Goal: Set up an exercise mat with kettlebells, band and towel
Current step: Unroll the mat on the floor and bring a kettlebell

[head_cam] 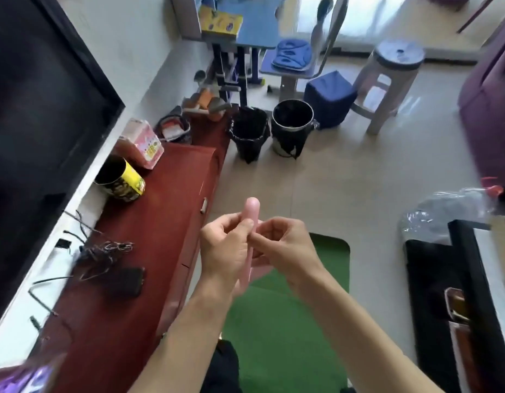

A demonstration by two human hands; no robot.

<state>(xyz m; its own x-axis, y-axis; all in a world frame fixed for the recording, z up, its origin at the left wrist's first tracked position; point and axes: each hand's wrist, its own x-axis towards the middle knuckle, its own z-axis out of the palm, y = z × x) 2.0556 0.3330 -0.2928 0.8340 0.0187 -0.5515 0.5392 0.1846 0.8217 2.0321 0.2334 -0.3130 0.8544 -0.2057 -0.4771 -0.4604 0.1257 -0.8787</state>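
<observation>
The left hand (225, 251) and right hand (288, 248) were close together in mid-air, both pinching a pink band (252, 207) held upright between them, above the far edge of the green mat (274, 321) beside a red cabinet (149, 251).

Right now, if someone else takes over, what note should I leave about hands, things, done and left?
The left hand and the right hand both pinch the pink band, held in the air above the green mat.
Done: the mat lies on the floor beside the red cabinet.
Left: put the band on the mat; kettlebells and towel are not in view, so find and place them.
</observation>
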